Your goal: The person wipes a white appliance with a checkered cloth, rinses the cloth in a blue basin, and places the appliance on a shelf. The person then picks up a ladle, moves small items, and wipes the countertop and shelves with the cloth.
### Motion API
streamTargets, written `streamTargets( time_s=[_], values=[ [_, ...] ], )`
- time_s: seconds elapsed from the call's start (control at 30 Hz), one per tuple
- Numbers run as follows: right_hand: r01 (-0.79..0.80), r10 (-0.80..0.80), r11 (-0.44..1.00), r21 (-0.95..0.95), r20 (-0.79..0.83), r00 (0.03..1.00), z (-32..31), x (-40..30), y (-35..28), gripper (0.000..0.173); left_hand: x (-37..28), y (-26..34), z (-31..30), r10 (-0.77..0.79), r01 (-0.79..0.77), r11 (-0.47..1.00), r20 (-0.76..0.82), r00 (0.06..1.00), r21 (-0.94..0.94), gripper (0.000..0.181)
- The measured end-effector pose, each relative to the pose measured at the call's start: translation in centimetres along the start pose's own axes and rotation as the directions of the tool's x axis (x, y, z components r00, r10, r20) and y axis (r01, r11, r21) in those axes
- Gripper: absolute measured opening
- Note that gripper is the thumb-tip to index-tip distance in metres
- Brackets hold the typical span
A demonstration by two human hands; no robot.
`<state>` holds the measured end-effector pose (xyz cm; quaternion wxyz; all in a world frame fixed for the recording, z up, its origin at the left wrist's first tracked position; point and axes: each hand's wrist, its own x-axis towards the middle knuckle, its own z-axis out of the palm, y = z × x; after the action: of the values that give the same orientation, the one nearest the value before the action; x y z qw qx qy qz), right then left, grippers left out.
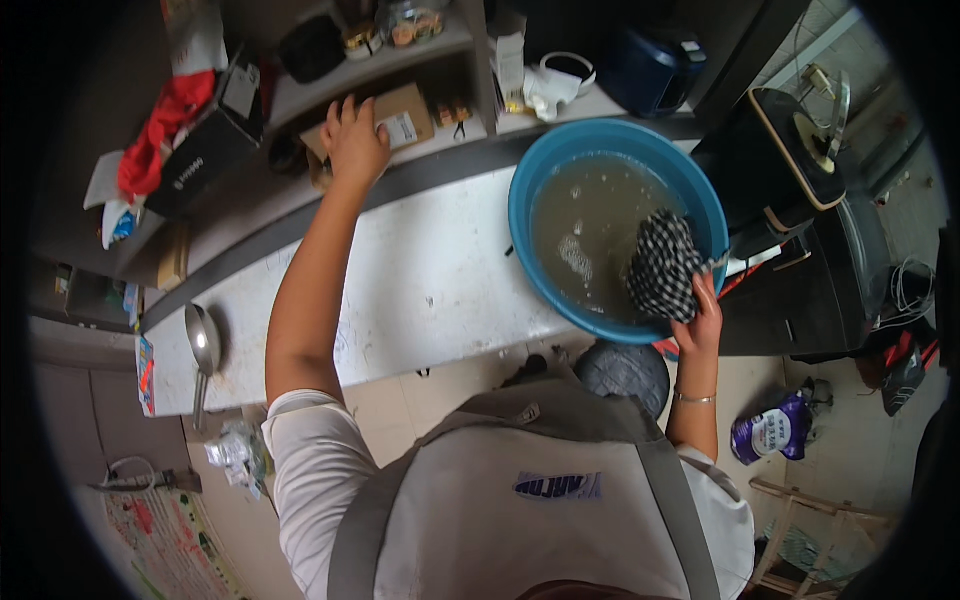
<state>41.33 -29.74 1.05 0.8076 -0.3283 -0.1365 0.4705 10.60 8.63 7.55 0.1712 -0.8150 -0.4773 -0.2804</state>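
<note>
A blue plastic basin (525, 247) of murky, slightly foamy water stands on the right part of the white table (427, 262). Over the basin's near right side, my right hand (701, 319) grips a bunched black-and-white checked cloth (664, 266); part of the cloth meets the water. My left hand (357, 142) is raised at the shelf behind the table, fingers apart, in front of a cardboard box (409, 112) with a label. Whether its fingertips touch the box I cannot tell. At the table's left end lies a metal ladle or small pan (202, 341), its handle past the near edge.
Shelves along the back hold a clear jar (412, 22), a black box (206, 157) with red cloth (161, 135), and a dark blue appliance (652, 67). A black cabinet (780, 300) stands right of the basin. A round dark stool (622, 375) is below it, and a purple bag (776, 431) lies on the floor.
</note>
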Motion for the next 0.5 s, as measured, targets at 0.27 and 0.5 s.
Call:
streamTargets(
  time_s=[0.27,0.5],
  values=[
    [-0.277,0.357,0.924,-0.265,0.329,0.874,12.3,1.0,5.9,0.039,-17.4,8.3,-3.0,0.289,0.812,-0.361,0.773,0.565,-0.459,0.064],
    [0.244,0.438,0.422,-0.873,0.431,0.789,18.2,-1.1,17.4,0.017,-27.5,2.7,-4.5,0.149,0.448,-0.879,0.797,0.585,-0.165,0.043]
  ],
)
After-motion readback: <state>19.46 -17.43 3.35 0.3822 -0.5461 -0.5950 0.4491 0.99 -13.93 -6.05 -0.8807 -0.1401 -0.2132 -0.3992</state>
